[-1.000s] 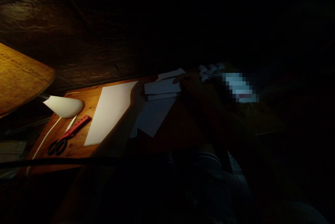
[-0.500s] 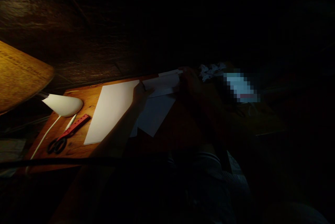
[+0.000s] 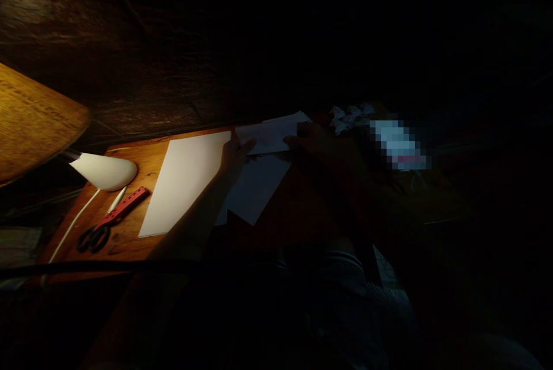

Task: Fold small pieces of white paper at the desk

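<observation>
A folded sheet of white paper (image 3: pixel 270 136) is held between my two hands over the wooden table. My left hand (image 3: pixel 235 154) grips its left end, thumb pressed on the face of the paper. At the opposite end my right hand (image 3: pixel 309 138) pinches it, though deep shadow hides most of the fingers. Below the held paper lies another white sheet (image 3: pixel 257 191), partly in shadow. To the left of my left hand, a white paper stack (image 3: pixel 185 180) lies flat in the lamplight, partly covered by my forearm.
On the left stand a lamp with a yellow shade (image 3: pixel 38 122) and white base (image 3: pixel 108 173). Scissors (image 3: pixel 93 238), a red perforated strip (image 3: pixel 123 207) and a white pen-like stick (image 3: pixel 116 200) lie near its cord. Crumpled paper (image 3: pixel 348 118) and a pixelated bright screen (image 3: pixel 397 142) are at right.
The held paper's curled upper part has come down and now looks flatter. My right hand has moved slightly down and toward me, its thumb now on the paper.
</observation>
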The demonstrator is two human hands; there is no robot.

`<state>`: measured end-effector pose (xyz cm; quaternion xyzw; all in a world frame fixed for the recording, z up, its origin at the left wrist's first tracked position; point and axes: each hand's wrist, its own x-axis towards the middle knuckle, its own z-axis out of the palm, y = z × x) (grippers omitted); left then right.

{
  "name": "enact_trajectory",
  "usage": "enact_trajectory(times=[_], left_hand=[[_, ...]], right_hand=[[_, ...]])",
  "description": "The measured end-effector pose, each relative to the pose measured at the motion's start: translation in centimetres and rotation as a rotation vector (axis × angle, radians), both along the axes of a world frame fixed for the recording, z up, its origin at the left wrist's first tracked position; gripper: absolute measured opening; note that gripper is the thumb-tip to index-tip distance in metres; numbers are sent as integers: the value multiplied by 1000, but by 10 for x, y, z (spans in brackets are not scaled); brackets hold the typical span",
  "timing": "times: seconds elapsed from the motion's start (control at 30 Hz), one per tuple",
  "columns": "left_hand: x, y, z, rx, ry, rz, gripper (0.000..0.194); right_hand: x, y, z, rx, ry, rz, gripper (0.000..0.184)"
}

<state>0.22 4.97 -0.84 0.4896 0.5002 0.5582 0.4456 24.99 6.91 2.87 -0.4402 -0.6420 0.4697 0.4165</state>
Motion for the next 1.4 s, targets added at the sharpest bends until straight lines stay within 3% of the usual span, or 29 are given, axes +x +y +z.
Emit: enact_trajectory(times=[0.23, 0.47, 0.7, 1.07, 1.4], left_hand=[[0, -2, 0, 25, 65, 25, 40], [4, -6, 7, 9, 15, 15, 35], [3, -5, 8, -4, -70, 2, 32], [0, -2, 5, 36, -39, 68, 25], [-4, 0, 2, 16, -14, 71, 24]], right_hand=[[4, 1, 2, -16, 10, -3, 25], [3, 6, -7, -66, 159, -10, 30], [6, 14, -15, -5, 115, -50, 26], [11, 18, -15, 59, 69, -59, 25], [11, 13, -6, 68, 45, -50, 20]])
